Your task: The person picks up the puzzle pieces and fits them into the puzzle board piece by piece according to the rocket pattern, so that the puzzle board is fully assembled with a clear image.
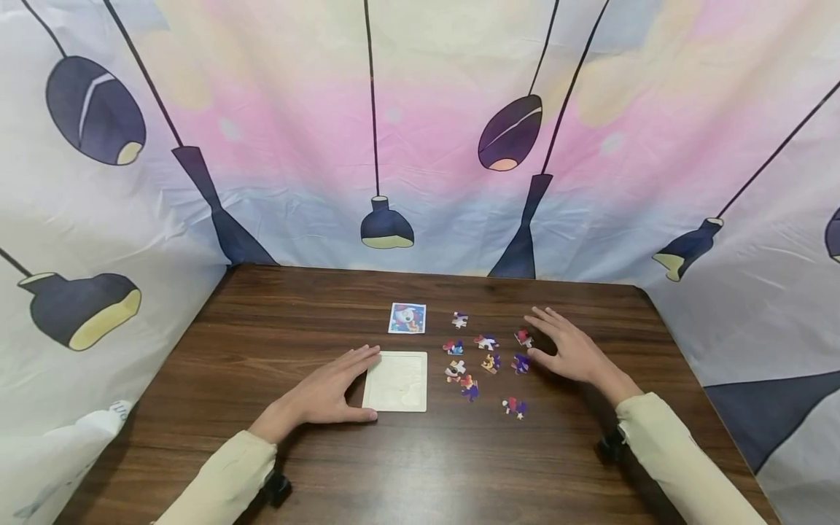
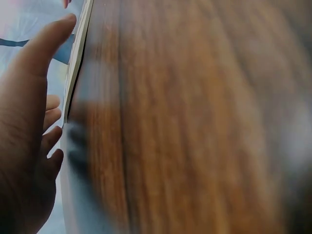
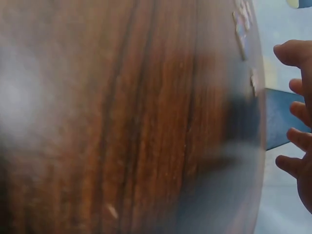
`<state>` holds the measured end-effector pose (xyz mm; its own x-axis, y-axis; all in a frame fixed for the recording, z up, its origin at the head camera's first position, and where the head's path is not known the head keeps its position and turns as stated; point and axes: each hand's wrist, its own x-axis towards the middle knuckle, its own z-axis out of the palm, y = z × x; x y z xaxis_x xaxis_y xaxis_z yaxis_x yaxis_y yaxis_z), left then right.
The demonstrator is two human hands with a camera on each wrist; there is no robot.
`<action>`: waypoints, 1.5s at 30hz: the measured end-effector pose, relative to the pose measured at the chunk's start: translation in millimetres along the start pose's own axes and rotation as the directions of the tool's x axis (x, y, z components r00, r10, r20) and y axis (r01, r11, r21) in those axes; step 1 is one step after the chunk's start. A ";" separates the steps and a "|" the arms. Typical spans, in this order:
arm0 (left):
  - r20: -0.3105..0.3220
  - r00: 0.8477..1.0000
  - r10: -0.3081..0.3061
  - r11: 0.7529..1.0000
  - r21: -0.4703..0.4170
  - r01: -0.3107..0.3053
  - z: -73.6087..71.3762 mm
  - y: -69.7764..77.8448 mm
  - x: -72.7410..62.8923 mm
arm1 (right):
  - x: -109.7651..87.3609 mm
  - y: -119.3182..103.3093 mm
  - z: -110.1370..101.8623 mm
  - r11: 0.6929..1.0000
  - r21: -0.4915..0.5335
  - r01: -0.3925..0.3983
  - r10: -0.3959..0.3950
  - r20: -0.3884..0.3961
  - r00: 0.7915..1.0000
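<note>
My left hand [image 1: 328,390] lies at the left side of a cream square puzzle tray [image 1: 423,383], thumb by the near corner and fingers by the far one. Its fingers are spread; whether they touch the rim I cannot tell. The left wrist view has the tray's thin edge [image 2: 78,58] beyond the thumb. My right hand [image 1: 569,348] is spread beside a red puzzle piece [image 1: 523,337] and a purple puzzle piece [image 1: 520,364], holding nothing. Several other colourful pieces, among them a yellow-and-purple one [image 1: 490,363], lie scattered between the tray and that hand.
Behind the tray lies a small square picture card [image 1: 407,319]. One puzzle piece [image 1: 515,407] sits apart, nearer the front. The dark wooden table [image 1: 302,299] ends at a hanging cloth [image 1: 302,219] printed with lamps. White material [image 1: 85,445] bulges at the left edge.
</note>
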<state>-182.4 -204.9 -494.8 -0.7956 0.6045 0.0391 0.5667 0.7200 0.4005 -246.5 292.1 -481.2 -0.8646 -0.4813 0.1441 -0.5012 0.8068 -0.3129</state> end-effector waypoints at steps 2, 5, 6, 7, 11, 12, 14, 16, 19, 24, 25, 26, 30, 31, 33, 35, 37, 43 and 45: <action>0.013 1.000 -0.017 1.000 -0.018 0.017 0.6 0.0 1.6 | 2.5 3.7 1.5 1.000 0.002 0.010 -0.010 0.005 1.000; 0.021 0.999 -0.035 0.998 -0.042 0.036 1.3 -1.4 3.4 | 5.9 7.3 3.0 1.000 0.010 0.018 -0.018 0.012 1.000; 0.021 0.999 -0.039 0.998 -0.048 0.040 1.4 -1.8 3.8 | 7.0 8.1 3.6 1.000 0.009 0.021 -0.021 0.015 1.000; 0.024 0.999 -0.044 0.998 -0.050 0.045 1.5 -2.3 4.2 | 8.0 8.7 4.2 1.000 0.011 0.024 -0.024 0.019 1.000; 0.026 0.998 -0.054 0.996 -0.063 0.055 1.6 -3.9 5.2 | 11.3 11.0 6.4 1.000 0.002 0.030 -0.030 0.029 0.999; 0.025 0.998 -0.055 0.996 -0.066 0.057 1.5 -4.2 5.4 | 11.9 11.3 6.7 1.000 0.000 0.030 -0.030 0.028 0.999; 0.023 0.998 -0.056 0.996 -0.070 0.057 1.5 -4.9 6.0 | 13.0 11.7 6.8 1.000 0.004 0.028 -0.028 0.024 0.999; 0.021 0.998 -0.057 0.996 -0.072 0.058 1.1 -5.0 6.4 | 13.7 12.2 6.7 1.000 0.006 0.021 -0.021 0.020 1.000; 0.020 0.998 -0.055 0.996 -0.073 0.057 0.4 -4.6 6.9 | 14.2 12.7 6.0 1.000 0.016 0.009 -0.009 0.021 1.000; 0.012 0.999 -0.052 0.996 -0.076 0.052 -0.9 -3.3 6.8 | 15.9 15.5 5.4 1.000 0.015 0.010 -0.010 0.032 0.999; 0.010 0.999 -0.052 0.996 -0.076 0.052 -1.0 -3.0 6.7 | 16.4 16.0 5.3 1.000 0.016 0.014 -0.014 0.033 0.999; 0.010 0.999 -0.052 0.996 -0.075 0.052 -1.0 -2.8 6.5 | 16.9 16.5 5.3 1.000 0.013 0.019 -0.019 0.034 0.999; 0.009 0.999 -0.047 0.996 -0.079 0.047 -0.7 -2.1 5.9 | 18.3 18.7 5.8 0.999 0.008 0.032 -0.032 0.032 0.999; 0.009 0.999 -0.047 0.996 -0.079 0.047 -0.7 -2.0 5.8 | 18.7 19.2 6.2 0.999 0.004 0.036 -0.036 0.031 0.999; 0.007 0.999 -0.045 0.996 -0.083 0.045 -0.6 -1.9 5.6 | 19.6 20.3 6.7 0.999 0.005 0.040 -0.040 0.029 0.999; 0.007 0.999 -0.046 0.995 -0.085 0.046 -0.6 -1.9 5.6 | 20.7 21.4 7.4 0.999 0.004 0.049 -0.049 0.025 0.999; 0.011 0.999 -0.050 0.995 -0.085 0.051 -0.7 -1.9 5.8 | 21.6 22.2 7.4 0.998 0.006 0.057 -0.057 0.020 0.998; 0.029 0.997 -0.070 0.993 -0.089 0.072 -1.0 -1.9 5.6 | 22.4 21.9 4.0 0.998 0.008 0.058 -0.058 0.019 0.998; 0.027 0.997 -0.068 0.994 -0.089 0.070 -0.7 -2.2 5.3 | 21.9 21.0 2.3 0.999 0.002 0.051 -0.051 0.028 0.998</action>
<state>-188.0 -203.5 -494.9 -0.8261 0.5633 -0.0132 0.4883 0.7274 0.4821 -275.9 297.7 -486.7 -0.8368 -0.5309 0.1336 -0.5443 0.7805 -0.3074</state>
